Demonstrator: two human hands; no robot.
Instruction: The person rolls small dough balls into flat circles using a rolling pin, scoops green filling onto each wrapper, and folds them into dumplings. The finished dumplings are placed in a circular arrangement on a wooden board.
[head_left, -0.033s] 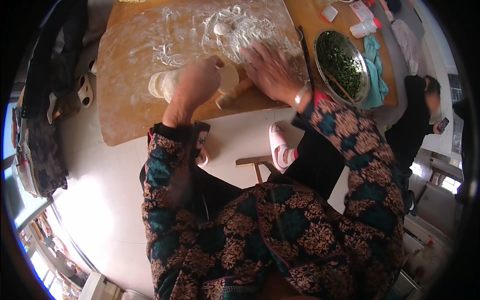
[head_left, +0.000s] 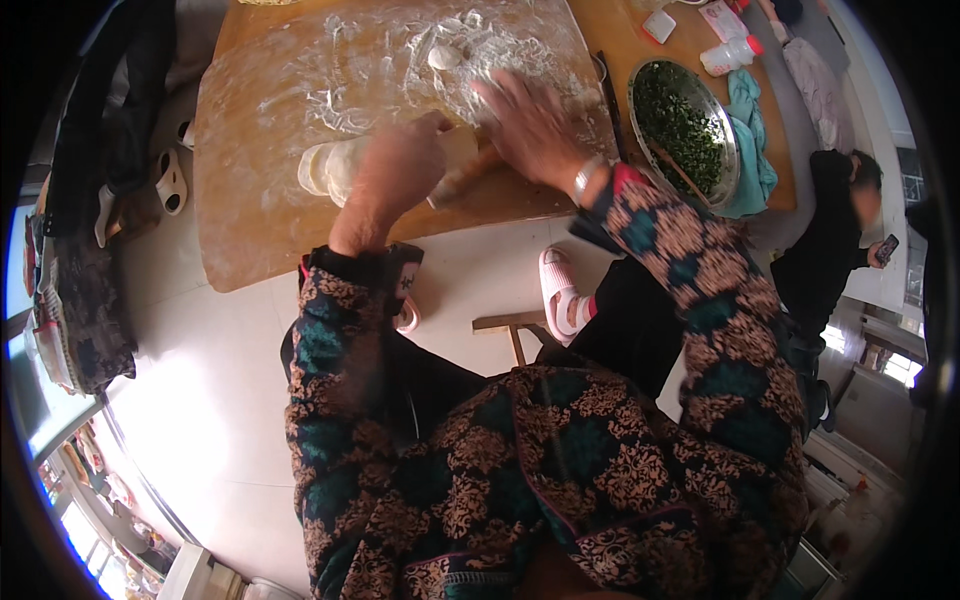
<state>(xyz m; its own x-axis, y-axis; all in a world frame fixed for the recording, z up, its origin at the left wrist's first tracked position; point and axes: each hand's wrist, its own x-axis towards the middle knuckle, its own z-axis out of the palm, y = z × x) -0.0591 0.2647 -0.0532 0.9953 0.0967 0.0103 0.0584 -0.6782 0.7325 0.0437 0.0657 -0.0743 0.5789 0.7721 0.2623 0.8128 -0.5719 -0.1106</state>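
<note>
My left hand (head_left: 400, 165), somewhat blurred, is closed at the left edge of a flat round dough wrapper (head_left: 459, 149). My right hand (head_left: 535, 130) lies flat with its fingers stretched out, its palm over the far end of a wooden rolling pin (head_left: 462, 182). The pin rests at the near right side of the wrapper; part of it is hidden under the hand. Left of my left hand, and partly behind it, lies a pile of finished-looking pale dough rounds (head_left: 325, 170). Beyond both hands a small lump of dough (head_left: 444, 57) sits in loose flour.
A floury wooden board (head_left: 260, 100) covers the table. To the right stand a metal bowl (head_left: 731, 150) of chopped greens (head_left: 675, 125) with wooden chopsticks (head_left: 680, 175), a teal cloth (head_left: 748, 140) and a red-capped jar (head_left: 730, 56). A person (head_left: 830, 225) holding a phone (head_left: 886, 249) is at far right.
My right hand has slid slightly left and away from me over the rolling pin. My left hand has shifted only a little beside the wrapper.
</note>
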